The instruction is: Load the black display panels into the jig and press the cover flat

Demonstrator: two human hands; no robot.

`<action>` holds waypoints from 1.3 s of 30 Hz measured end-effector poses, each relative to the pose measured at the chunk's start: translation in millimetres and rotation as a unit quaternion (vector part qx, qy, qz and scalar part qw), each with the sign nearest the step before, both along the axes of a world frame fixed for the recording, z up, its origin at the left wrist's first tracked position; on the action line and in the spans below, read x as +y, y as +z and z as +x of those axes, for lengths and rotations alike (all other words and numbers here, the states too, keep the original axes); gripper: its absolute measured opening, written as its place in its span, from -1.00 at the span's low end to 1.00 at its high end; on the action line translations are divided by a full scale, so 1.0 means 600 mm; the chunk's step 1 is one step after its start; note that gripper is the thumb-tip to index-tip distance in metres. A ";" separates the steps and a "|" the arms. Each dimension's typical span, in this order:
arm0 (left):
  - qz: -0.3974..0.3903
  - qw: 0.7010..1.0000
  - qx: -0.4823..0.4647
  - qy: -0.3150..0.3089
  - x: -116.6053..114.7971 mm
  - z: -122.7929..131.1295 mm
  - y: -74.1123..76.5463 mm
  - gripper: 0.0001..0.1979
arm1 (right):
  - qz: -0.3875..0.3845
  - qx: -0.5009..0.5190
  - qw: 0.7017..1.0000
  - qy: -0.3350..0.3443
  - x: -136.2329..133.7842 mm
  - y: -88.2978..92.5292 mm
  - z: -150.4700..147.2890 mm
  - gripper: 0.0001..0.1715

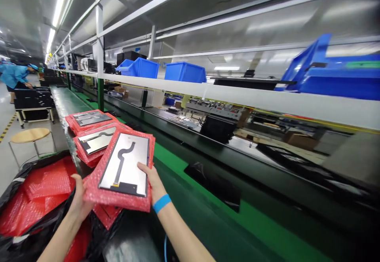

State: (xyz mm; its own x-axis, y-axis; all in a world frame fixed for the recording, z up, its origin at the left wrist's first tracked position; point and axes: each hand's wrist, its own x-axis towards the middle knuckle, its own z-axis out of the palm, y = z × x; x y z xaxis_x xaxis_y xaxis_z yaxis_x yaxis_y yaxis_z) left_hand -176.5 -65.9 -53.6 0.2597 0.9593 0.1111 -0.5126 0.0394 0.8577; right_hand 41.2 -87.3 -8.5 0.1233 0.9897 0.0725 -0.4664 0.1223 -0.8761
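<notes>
Both hands hold up a display panel [132,175] with a silvery back, a dark curved ribbon cable and a black strip along its lower edge. It lies on a stack of red bubble-wrap sheets or sleeves [124,200]. My left hand [80,200] grips the lower left corner of the red wrap, fingers hidden underneath. On the right edge, my right hand [152,181], with a blue band at the wrist, presses its thumb onto the panel's back; its other fingers are hidden. Behind lie two more red-wrapped stacks, topped by a panel [99,138] and a farther panel [92,117].
A black-lined container [18,183] holds red bubble wrap at lower left, near a round stool [30,135]. Along the green bench lies a dark flat sheet [213,183]. Blue bins [185,72] stand on the shelf above. A person in blue [14,76] works far left.
</notes>
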 end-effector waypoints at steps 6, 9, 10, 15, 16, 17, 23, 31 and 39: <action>0.051 0.994 0.002 -0.096 0.030 0.143 0.083 -0.45 | 0.020 -0.154 0.983 -0.094 -0.098 0.053 0.153 -0.40; 0.076 0.990 0.000 -0.116 0.017 0.229 0.086 -0.49 | 0.013 -0.205 0.964 -0.170 -0.136 0.047 0.211 -0.51; 0.084 0.989 0.001 -0.122 0.011 0.251 0.084 -0.50 | 0.009 -0.215 0.957 -0.194 -0.148 0.038 0.224 -0.54; 0.145 0.981 -0.009 -0.128 0.005 0.313 0.106 -0.53 | -0.001 -0.232 0.935 -0.269 -0.190 -0.022 0.252 -0.49; 0.161 0.979 -0.011 -0.127 0.008 0.319 0.117 -0.48 | -0.002 -0.233 0.933 -0.275 -0.194 -0.028 0.255 -0.47; 0.178 0.976 -0.010 -0.129 0.011 0.323 0.130 -0.40 | -0.001 -0.233 0.931 -0.281 -0.196 -0.030 0.258 -0.46; 0.263 0.941 0.069 -0.199 0.024 0.327 0.197 -0.61 | 0.027 -0.225 0.925 -0.304 -0.191 0.011 0.279 -0.39; 0.281 0.946 0.080 -0.144 0.004 0.333 0.213 -0.79 | 0.035 -0.236 0.921 -0.309 -0.198 0.034 0.261 -0.54; 0.181 0.977 -0.038 -0.107 0.015 0.342 0.233 -0.61 | 0.052 -0.193 0.930 -0.310 -0.198 0.038 0.243 -0.20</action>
State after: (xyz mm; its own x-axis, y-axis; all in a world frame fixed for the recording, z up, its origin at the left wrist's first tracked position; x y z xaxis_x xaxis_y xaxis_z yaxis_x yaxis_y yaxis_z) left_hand 28.4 -56.7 86.0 0.4285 0.7781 0.4594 -0.5882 -0.1457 0.7955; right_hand 187.1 -206.2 14.3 0.6121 0.7225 0.3215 0.0679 0.3570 -0.9316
